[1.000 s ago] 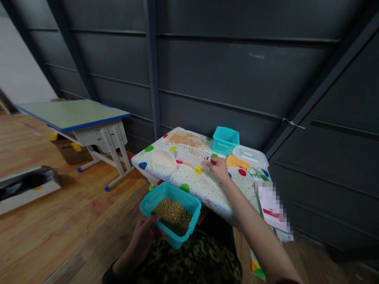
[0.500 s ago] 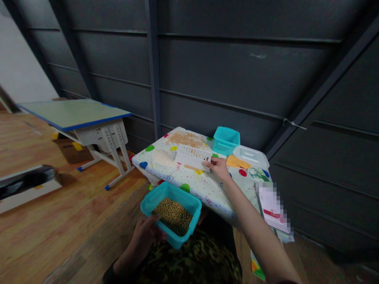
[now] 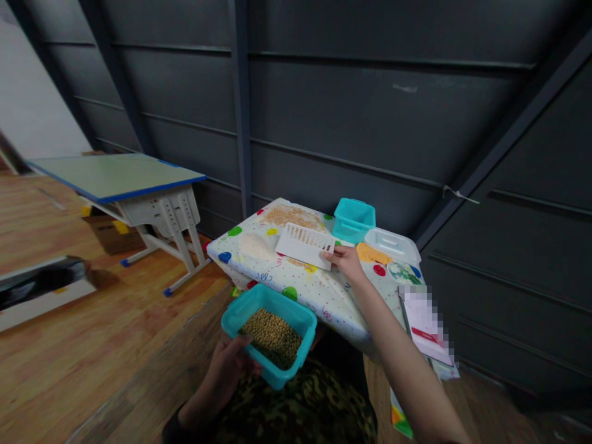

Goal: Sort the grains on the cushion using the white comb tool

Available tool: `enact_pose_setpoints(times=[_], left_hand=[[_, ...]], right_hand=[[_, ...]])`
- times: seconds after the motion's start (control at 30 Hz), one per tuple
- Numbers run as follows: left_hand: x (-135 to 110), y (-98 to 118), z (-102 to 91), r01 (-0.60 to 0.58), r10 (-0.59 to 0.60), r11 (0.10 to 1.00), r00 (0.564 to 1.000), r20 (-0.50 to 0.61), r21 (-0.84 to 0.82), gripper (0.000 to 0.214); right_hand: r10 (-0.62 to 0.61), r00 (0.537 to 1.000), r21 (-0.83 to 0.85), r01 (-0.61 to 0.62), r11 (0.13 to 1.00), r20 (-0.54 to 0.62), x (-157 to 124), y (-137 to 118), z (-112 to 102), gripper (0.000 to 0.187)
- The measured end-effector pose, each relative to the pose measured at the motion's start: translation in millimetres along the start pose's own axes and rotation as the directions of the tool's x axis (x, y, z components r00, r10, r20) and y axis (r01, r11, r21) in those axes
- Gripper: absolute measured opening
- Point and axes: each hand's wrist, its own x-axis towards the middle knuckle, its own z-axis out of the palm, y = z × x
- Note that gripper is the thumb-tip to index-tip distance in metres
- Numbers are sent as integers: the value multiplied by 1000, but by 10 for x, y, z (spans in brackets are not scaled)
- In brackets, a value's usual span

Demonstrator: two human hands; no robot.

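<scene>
My left hand point(image 3: 234, 361) grips the near left rim of a turquoise plastic tub point(image 3: 308, 320), which is tilted in front of the table's edge. Soybeans point(image 3: 271, 333) lie in that tub. My right hand point(image 3: 343, 262) is closed on the right end of a white slotted plastic basket point(image 3: 303, 246) over the table. Below the basket's near side a small patch of soybeans point(image 3: 300, 264) shows on the cloth. Left of the basket is a heap of pale grains point(image 3: 254, 245), and behind it a spread of tan grains point(image 3: 291, 216).
A second turquoise tub point(image 3: 354, 221), a clear lid point(image 3: 395, 245) and an orange cloth point(image 3: 370, 254) sit at the table's back right. Papers point(image 3: 425, 327) lie along its right edge. A desk point(image 3: 120, 176) stands left; a dark panelled wall point(image 3: 346, 111) rises behind.
The white basket and my right hand have shifted slightly to the right, and the basket's tilt has changed a little. My left hand and the tub have barely moved.
</scene>
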Motion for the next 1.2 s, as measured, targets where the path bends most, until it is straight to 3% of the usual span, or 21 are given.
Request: enact_pose_setpoints(times=[0.17,0.37,0.47,0.7,0.9,1.1,1.2], left_hand=[[-27,58,9,-20,20,999,1000,12,40,55],[-104,132,78,-34,33,999,998,58,8,50],[-127,163,150,-27,25,999,997,74,31,48],[-110,168,191,-30,24,998,994,103,57,53],[-128,202,263,-51,48,998,996,77,47,50],[-141,230,333,-38,36,999,999,38,39,56],[-160,237,347,-36,35,999,999,26,24,52]], right_hand=[[-86,987,-97,73,993,-136,-310,-141,-241,55],[-199,893,-445,-2,896,-404,-1197,-254,-403,55],[-234,862,-522,-41,852,-449,-1538,-274,-345,60],[-276,864,-578,-21,816,-421,-1785,-309,-105,68],[-360,853,-620,56,782,-377,-2039,-314,79,56],[-603,760,-732,265,628,-243,-2316,-401,312,29],[-640,747,-718,345,605,-180,-2455,-492,446,28]])
